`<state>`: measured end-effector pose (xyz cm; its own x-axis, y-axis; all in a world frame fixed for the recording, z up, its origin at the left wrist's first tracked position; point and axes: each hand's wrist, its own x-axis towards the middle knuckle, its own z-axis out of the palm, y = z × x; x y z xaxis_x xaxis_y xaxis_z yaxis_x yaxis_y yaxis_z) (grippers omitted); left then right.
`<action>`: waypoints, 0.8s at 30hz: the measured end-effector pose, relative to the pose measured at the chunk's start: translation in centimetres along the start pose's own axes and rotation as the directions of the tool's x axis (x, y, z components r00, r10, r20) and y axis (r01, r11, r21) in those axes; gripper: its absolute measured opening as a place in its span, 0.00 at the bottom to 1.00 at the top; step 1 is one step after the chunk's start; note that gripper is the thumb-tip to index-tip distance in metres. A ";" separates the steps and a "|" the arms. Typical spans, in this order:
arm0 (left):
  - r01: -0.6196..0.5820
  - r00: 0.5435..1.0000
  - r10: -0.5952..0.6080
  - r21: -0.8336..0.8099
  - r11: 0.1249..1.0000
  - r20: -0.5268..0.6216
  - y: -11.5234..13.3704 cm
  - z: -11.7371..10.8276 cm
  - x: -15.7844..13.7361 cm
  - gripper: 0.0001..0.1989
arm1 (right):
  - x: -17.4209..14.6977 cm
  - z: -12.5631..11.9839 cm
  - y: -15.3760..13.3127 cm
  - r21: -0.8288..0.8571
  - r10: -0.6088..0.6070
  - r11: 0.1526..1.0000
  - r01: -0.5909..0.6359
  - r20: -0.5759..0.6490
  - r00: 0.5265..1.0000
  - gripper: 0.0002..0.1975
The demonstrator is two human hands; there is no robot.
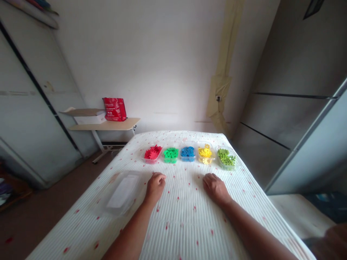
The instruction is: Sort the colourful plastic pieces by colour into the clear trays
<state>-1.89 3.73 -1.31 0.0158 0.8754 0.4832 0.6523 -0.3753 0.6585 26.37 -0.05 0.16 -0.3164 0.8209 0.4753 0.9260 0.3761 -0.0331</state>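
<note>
My left hand (pixel 155 185) rests on the cloth-covered table as a loose fist, just right of a large clear plastic container (pixel 132 193) with a white, paper-like sheet showing in it. My right hand (pixel 216 186) lies curled on the cloth too, knuckles up, nothing visible in it. Beyond both hands, clear tubs stand in a row, holding small plastic pieces: red pieces (pixel 153 152), green pieces (pixel 170 154), blue pieces (pixel 188 153), yellow pieces (pixel 205 151) and light green pieces (pixel 226 157). Neither hand touches a tub. Single piece shapes are too small to tell.
The table wears a white ribbed cloth (pixel 187 216) with red spots. At the back left, a small side table (pixel 119 125) bears a white box (pixel 90 118) and a red bag (pixel 115 109). Grey cabinets (pixel 282 115) flank the right side.
</note>
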 end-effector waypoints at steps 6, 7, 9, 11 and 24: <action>-0.061 0.998 0.061 -0.002 0.998 -0.001 0.1 0.1 -0.4 0.12 | 0.1 0.0 -0.1 0.042 -0.002 0.999 0.001 0.015 1.000 0.11; -0.071 0.997 0.071 0.009 0.997 0.005 0.1 0.1 -0.5 0.12 | 0.2 0.1 0.0 0.051 -0.008 0.999 0.007 0.025 1.000 0.11; -0.084 0.996 0.083 0.037 0.996 0.017 0.0 0.3 -0.7 0.12 | 0.3 0.4 0.2 0.070 -0.036 0.997 0.033 0.045 0.998 0.10; -0.091 0.996 0.089 0.070 0.993 0.027 0.2 0.5 -0.9 0.13 | 0.4 0.7 0.4 0.083 -0.064 0.995 0.059 0.060 0.996 0.10; 0.438 0.896 -0.416 0.464 0.770 -0.154 -1.9 -15.5 1.7 0.12 | 0.1 1.7 2.4 0.242 -0.097 0.965 0.103 -0.034 0.995 0.12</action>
<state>-14.86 1.17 7.18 -0.3742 0.8936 0.2477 0.8609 0.2355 0.4511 28.19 1.70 -1.36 -0.3978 0.7651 0.5063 0.8111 0.5512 -0.1957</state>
